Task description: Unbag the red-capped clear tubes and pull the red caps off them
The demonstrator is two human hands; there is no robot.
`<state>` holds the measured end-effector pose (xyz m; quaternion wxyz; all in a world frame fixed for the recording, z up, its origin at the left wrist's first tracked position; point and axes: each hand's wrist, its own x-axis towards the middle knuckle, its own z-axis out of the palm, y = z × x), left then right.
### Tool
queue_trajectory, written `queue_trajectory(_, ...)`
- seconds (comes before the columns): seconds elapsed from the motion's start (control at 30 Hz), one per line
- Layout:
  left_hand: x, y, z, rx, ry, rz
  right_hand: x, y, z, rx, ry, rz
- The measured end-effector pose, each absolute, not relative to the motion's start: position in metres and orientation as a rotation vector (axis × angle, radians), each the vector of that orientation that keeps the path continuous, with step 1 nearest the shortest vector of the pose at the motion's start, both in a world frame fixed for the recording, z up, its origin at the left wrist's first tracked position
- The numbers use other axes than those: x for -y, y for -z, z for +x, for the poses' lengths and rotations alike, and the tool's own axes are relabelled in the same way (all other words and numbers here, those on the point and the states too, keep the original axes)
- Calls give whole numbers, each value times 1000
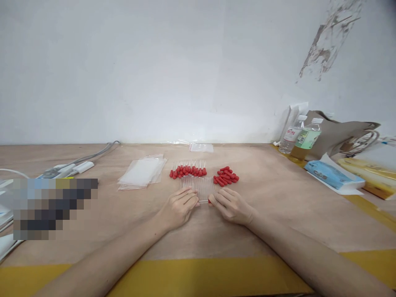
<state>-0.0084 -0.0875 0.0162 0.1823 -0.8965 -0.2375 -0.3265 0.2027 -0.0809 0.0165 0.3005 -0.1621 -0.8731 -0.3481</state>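
A thin clear glass dropper tube (203,201) lies level between my two hands. Its left end is pinched in the closed fingers of my left hand (182,205). My right hand (232,206) is closed on a red rubber bulb (209,201) at the tube's right end; how far the tube sits inside it is hidden by the fingers. Just beyond my hands, several bare glass tubes (198,187) lie side by side. Behind them is a row of droppers with red bulbs (188,171). Loose red rubber bulbs (227,176) form a pile on the right.
Clear plastic bags (142,172) are stacked on the left, and another small bag (201,147) lies by the wall. Cables and a power strip (74,168) are farther left. Two bottles (306,140), a grey bag (337,132) and a blue tissue pack (332,175) stand at right.
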Motion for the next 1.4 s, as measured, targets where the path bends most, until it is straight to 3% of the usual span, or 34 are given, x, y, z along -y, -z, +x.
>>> queue_trajectory(0.17,83,-19,-22,775,964,-2472,72,-15,223,2265,841,-532)
queue_trajectory(0.37,62,-18,-36,1231,1149,-2359,44,-14,256,1849,376,-1054)
queue_trajectory(0.77,48,-10,-24,1025,1243,-2454,22,-8,265,1547,-86,-1228)
queue_trajectory(1.03,45,-8,-22,802,1067,-2565,7,3,271,1550,-195,-1285)
queue_trajectory(1.4,51,-9,-6,1024,1048,-2651,3,7,277,1520,-161,-1454)
